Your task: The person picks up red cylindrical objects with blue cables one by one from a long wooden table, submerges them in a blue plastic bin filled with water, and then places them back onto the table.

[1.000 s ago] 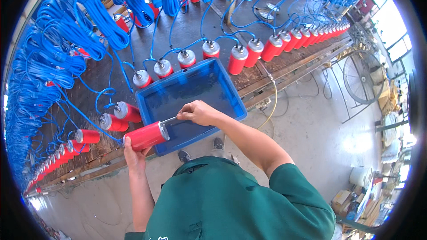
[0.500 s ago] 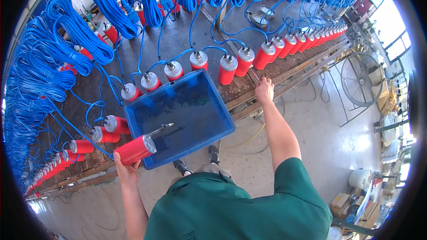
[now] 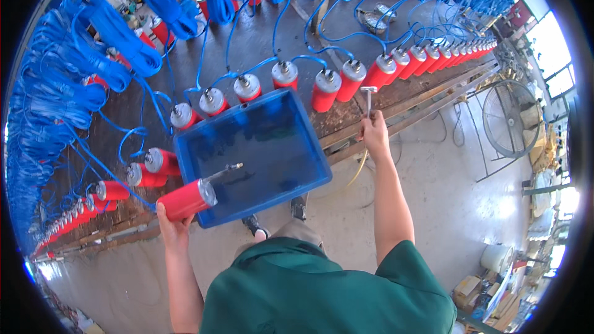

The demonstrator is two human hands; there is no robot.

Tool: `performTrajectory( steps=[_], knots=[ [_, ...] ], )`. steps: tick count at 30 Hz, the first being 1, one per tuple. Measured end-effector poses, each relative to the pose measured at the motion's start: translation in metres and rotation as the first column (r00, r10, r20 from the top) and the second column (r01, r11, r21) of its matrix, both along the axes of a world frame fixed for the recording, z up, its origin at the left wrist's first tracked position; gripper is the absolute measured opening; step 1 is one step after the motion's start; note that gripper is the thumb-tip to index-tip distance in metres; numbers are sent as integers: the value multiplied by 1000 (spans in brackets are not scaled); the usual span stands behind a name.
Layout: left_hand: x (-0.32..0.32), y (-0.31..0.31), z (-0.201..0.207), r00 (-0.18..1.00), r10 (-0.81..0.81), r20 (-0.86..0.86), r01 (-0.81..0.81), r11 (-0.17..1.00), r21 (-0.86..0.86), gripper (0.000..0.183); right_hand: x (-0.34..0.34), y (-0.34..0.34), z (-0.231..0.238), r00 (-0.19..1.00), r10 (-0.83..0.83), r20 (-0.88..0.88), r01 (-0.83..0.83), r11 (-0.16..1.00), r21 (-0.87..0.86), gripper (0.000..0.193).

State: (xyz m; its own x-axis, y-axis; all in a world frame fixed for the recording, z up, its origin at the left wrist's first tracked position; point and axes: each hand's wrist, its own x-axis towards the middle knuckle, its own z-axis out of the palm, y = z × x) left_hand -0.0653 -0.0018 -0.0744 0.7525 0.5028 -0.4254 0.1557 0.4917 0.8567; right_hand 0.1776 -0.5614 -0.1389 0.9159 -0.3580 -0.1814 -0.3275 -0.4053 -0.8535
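My left hand [image 3: 175, 229] is closed around the lower end of a red cylinder [image 3: 184, 201] with a silver end cap. It is tilted over the left front corner of a blue plastic tray [image 3: 320, 172], and a thin metal rod [image 3: 223, 172] sticks out from its capped end over the tray. To the right of the tray, my right hand [image 3: 374, 133] is closed on the handle of a small metal hammer [image 3: 369, 90], head pointing away from me. The hammer head is close to the row of red cylinders [image 3: 378, 72] standing on the bench.
Along the dark bench [image 3: 260, 37], red cylinders with blue cables curve around the tray. Coiled blue cables [image 3: 111, 31] crowd the far and left sides. Small metal bowls [image 3: 373, 21] sit at the back. A large floor fan [image 3: 510, 117] stands to the right of the bench.
My right hand has lifted the hammer up off the bench, and its head is now in sight. My left hand still holds the red cylinder, slightly higher. The view has shifted a little.
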Motion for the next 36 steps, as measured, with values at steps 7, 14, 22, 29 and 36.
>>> performTrajectory(
  steps=[7,14,22,29,36],
  knots=[
    [11,3,-10,999,-32,23,34,994,-102,65,-88,111,106,903,-88,420,-182,808,561,44],
    [9,7,-11,995,-97,31,100,987,-123,70,-93,189,96,927,75,368,-200,928,315,25],
    [6,2,-5,993,-100,65,107,986,-127,66,-79,247,99,918,374,129,-384,763,520,15],
    [5,1,-1,993,-96,67,106,981,-160,64,-74,268,109,879,464,-107,-248,639,728,17],
    [8,4,-1,992,-112,51,119,979,-163,65,-74,271,106,871,479,-113,-218,581,784,18]
  ],
)
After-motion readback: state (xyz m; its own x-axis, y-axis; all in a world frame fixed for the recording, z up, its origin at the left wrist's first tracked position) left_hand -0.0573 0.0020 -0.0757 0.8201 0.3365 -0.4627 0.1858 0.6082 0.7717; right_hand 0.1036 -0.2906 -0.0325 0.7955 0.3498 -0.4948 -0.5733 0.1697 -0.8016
